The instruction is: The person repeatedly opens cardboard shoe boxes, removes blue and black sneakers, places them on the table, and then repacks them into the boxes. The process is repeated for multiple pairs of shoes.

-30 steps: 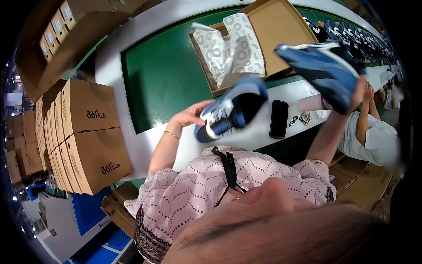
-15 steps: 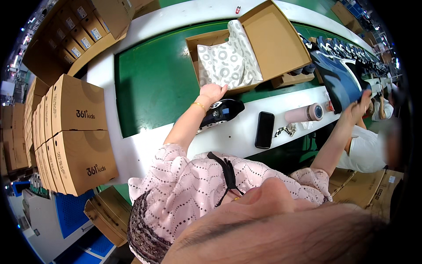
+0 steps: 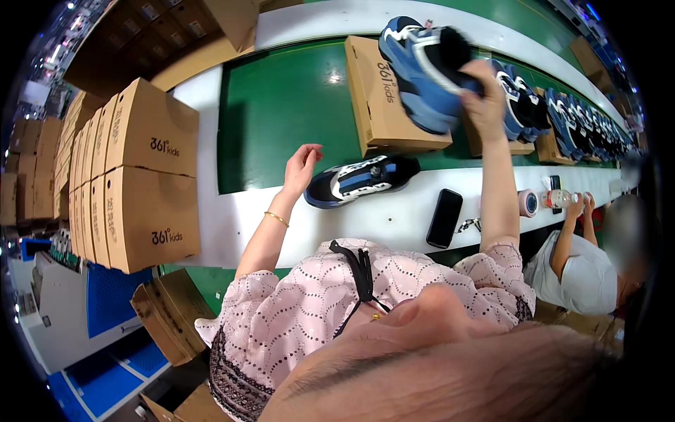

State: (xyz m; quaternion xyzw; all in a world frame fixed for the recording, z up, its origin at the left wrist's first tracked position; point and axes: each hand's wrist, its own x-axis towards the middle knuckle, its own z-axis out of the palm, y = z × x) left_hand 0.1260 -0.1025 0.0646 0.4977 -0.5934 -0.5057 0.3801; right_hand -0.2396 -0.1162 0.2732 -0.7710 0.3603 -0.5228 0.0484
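Observation:
My right hand (image 3: 484, 102) is closed on a blue, black and white sneaker (image 3: 430, 81), raised over a brown cardboard shoebox (image 3: 376, 116). The sneaker is blurred, and I cannot tell whether a second one is gripped with it. The shoebox lies with its lid down on the green belt. My left hand (image 3: 302, 167) holds nothing; its fingers are loosely apart near one end of another sneaker (image 3: 362, 181). That one, black, white and blue, rests on the white ledge (image 3: 281, 228) nearest me.
A black phone (image 3: 444, 218) and a pink flask (image 3: 527, 202) occupy the ledge. More sneakers (image 3: 517, 105) on boxes line the belt (image 3: 281, 112) rightward. Stacked shoeboxes (image 3: 151, 148) stand at left, with a large carton (image 3: 232, 24) behind. A co-worker (image 3: 573, 264) handles a bottle at right.
My right hand has swung the sneaker from the far right to above the shoebox. The raised lid and patterned paper no longer show. My left hand has left the paper and drawn back leftward.

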